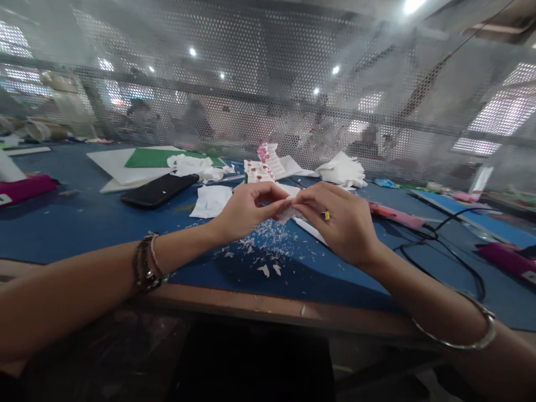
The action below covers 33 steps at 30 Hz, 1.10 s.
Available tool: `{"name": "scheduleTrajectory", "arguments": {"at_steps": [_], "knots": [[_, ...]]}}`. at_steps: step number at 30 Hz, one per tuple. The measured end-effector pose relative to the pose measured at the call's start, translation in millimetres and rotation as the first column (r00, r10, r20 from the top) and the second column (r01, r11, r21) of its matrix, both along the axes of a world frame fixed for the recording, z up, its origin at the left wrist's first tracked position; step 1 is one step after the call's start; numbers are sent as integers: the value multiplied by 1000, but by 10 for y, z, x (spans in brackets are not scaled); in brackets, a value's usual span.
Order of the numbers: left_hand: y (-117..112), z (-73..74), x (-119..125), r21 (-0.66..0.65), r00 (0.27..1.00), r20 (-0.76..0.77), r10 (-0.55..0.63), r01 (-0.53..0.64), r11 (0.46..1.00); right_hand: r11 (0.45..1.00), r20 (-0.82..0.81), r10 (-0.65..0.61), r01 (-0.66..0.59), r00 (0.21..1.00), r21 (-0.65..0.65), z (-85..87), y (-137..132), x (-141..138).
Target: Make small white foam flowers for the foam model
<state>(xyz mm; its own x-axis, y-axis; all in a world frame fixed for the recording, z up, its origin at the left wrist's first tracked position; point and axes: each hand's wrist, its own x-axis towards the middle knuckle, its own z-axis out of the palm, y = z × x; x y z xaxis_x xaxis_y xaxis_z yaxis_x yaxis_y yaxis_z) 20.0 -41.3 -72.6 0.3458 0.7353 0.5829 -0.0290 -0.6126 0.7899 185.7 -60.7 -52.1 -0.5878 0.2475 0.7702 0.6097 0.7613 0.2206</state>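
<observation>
My left hand [247, 209] and my right hand [339, 223] meet above the blue table [75, 223], both pinching one small white paper piece [288, 213] between thumbs and fingertips. A ring with a yellow stone sits on a right finger. Many tiny white paper scraps [268, 245] lie on the blue surface just below the hands. Behind the hands stands a stack of white folded paper with pink marks [263, 164].
A black phone [159, 190] lies left of the hands, with white paper sheets [211, 201] and a green sheet [154, 158] beyond. A pink tool [396, 215] and a black cable [439, 262] lie to the right. A perforated screen [268, 84] walls the far side.
</observation>
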Motion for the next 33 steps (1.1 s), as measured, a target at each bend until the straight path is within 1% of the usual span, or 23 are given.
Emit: {"name": "scheduleTrajectory", "arguments": {"at_steps": [3,8,12,16,19,22,27,33], "knots": [[-7,9,1,-8,1000,7,-13,13,1000,999,1,37,-37,999,-32,30,7,26],[-6,11,2,-19,1000,-10,-22,22,1000,998,41,56,-57,998,13,45,21,69],[-3,8,3,-18,999,-39,-8,7,1000,996,117,38,-47,992,74,35,26,78],[7,8,0,0,998,-57,-6,6,1000,997,135,8,-18,991,71,41,24,67],[16,4,-1,17,997,-73,-9,10,1000,1000,80,4,-5,997,9,47,27,53],[18,-5,-4,46,997,-82,10,-6,999,996,21,-2,4,1000,-84,52,33,41],[16,-21,-9,58,993,-115,39,-33,998,971,-62,-9,-7,998,-240,40,52,33],[2,-39,2,103,993,-104,59,-49,994,954,-174,-24,-29,985,-298,-15,81,16]]}}
